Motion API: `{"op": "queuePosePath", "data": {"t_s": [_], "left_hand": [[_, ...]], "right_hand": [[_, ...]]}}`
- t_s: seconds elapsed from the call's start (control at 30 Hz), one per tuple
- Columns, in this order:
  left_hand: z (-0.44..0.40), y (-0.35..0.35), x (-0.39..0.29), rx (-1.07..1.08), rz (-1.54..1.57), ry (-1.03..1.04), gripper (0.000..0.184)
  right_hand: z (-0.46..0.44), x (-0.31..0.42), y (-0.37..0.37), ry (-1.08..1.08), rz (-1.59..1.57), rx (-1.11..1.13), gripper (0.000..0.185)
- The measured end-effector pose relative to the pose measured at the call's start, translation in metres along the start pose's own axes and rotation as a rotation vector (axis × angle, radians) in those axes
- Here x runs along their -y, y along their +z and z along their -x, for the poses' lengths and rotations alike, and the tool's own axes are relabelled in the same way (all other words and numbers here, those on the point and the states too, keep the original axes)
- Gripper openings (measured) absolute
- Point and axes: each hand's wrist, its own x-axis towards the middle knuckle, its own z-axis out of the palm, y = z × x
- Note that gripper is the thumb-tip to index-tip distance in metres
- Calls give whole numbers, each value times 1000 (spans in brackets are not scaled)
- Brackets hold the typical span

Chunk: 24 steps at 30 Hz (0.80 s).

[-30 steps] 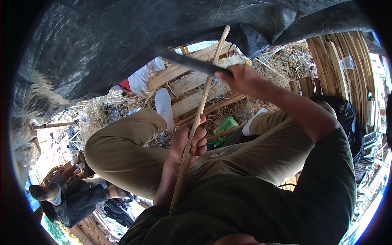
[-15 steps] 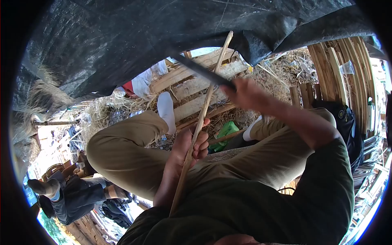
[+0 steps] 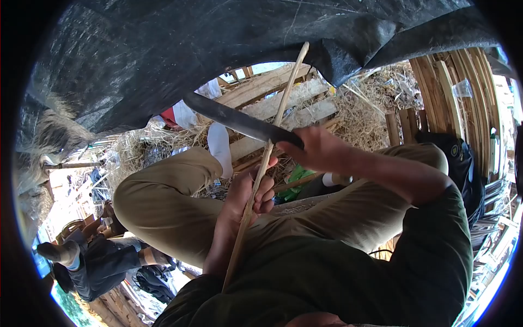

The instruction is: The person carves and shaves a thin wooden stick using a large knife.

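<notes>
Where black sheeting borders wooden slats, the left hand closes round a stick slanting past their near edge; the right hand grips a machete across it. A bag hides its contents.

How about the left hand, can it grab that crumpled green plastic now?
Probably not: the left hand is wrapped around a long, pale wooden stick. The green plastic looks close by, but a thin brown stick crosses it.

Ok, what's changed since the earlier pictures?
Your right hand moved the dark blade down along the stick, closer to your left hand. Nothing was let go; both grips and your crossed-leg seat stayed the same.
</notes>
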Motion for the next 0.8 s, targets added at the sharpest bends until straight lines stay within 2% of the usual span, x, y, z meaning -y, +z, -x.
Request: {"op": "queuePosePath", "data": {"t_s": [0.03, 0.07, 0.2, 0.27, 0.37, 0.43, 0.47, 0.57, 0.6, 0.73, 0.8], "left_hand": [[-1, -2, 0, 5, 9, 2, 38], [-5, -2, 1, 14, 28, 15, 38], [-3, -3, -1, 21, 54, 39, 38], [-3, 0, -1, 25, 15, 45, 38], [-6, -1, -1, 84, 17, 31, 39], [-7, -5, 0, 93, 30, 20, 40], [-11, -6, 2, 79, 43, 29, 40], [-8, -3, 1, 34, 46, 43, 41], [-6, -1, 0, 21, 35, 43, 40], [-9, 7, -3, 20, -16, 32, 41], [-9, 3, -1, 53, 22, 19, 42]], "right_hand": [[1, 10, -6, 126, -241, 106, 52], [-3, -21, 17, -147, -4, -185, 50], [-31, -38, -31, 207, 23, -100, 45], [-22, -34, -24, 88, 57, -14, 49], [-1, -25, 22, -196, 208, -110, 50], [3, 6, 6, -103, -236, -19, 50], [2, -4, 11, -184, 64, -215, 55], [-21, -24, -23, 143, -23, -75, 46], [-25, -26, -25, 187, -1, -83, 48], [6, 13, 6, 1, -153, 20, 47], [4, 4, 5, -152, 0, -93, 47]]}}
